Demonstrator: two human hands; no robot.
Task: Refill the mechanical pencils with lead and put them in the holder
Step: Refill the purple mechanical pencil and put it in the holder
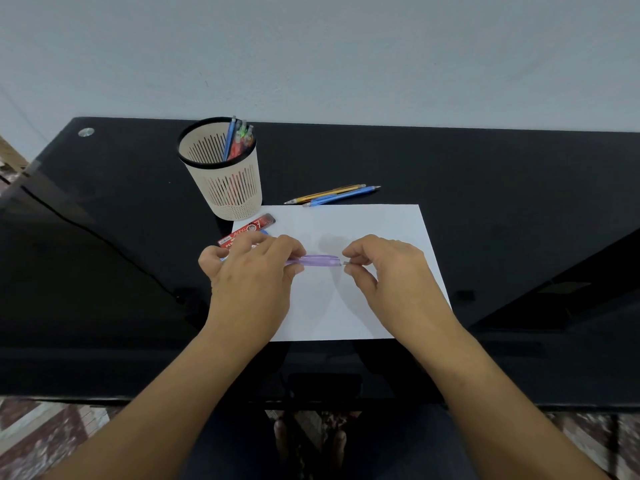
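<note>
Your left hand (pixel 249 271) curls its fingers (pixel 294 247) round the left part of the purple pencil (pixel 320 260), held level just above the white paper (pixel 381 230). Your right hand (pixel 384 268) pinches a small grey piece (pixel 346 262) at the pencil's right end; you cannot tell whether it is joined to the barrel. The red lead case (pixel 247 230) lies by your left hand. Behind it on the worktop (pixel 485 202) stands the holder (pixel 225 181) with pencils inside. A yellow pencil (pixel 325 194) and a blue pencil (pixel 343 196) lie beyond the paper.

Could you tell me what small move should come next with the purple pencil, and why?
Probably ease the small grey end piece off the purple pencil: the right hand pinches it, the left hand grips the barrel, and the red lead case lies nearby.
</note>
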